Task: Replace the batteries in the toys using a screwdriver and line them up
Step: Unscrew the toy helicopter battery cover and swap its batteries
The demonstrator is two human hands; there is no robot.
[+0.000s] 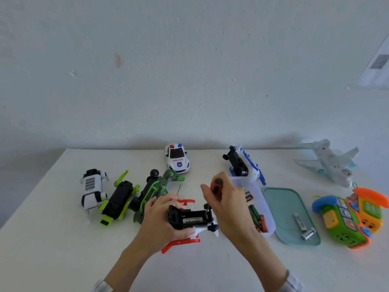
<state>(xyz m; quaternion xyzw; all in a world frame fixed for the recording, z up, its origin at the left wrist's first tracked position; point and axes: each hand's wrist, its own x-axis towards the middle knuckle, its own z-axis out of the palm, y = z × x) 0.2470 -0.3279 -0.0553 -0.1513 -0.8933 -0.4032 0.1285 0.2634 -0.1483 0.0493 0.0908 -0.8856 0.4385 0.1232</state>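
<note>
A red and white toy (pixel 185 242) lies belly-up near the table's front, its black battery bay (pixel 192 218) open with a battery (pixel 194 221) inside. My left hand (pixel 166 220) grips this toy from the left. My right hand (pixel 226 204) holds a red and black screwdriver (pixel 216 186) upright, its tip down at the bay's right end. Loose batteries (pixel 303 225) lie on a teal lid (pixel 273 199) to the right.
Left of my hands lie a white robot dog (pixel 92 189), a lime and black toy (pixel 117 200) and a green toy (pixel 155 190). Behind stand a police car (pixel 176 158) and a blue toy (pixel 244 163). A clear box (pixel 260 197), plane (pixel 328 161) and toy phones (pixel 349 220) sit right.
</note>
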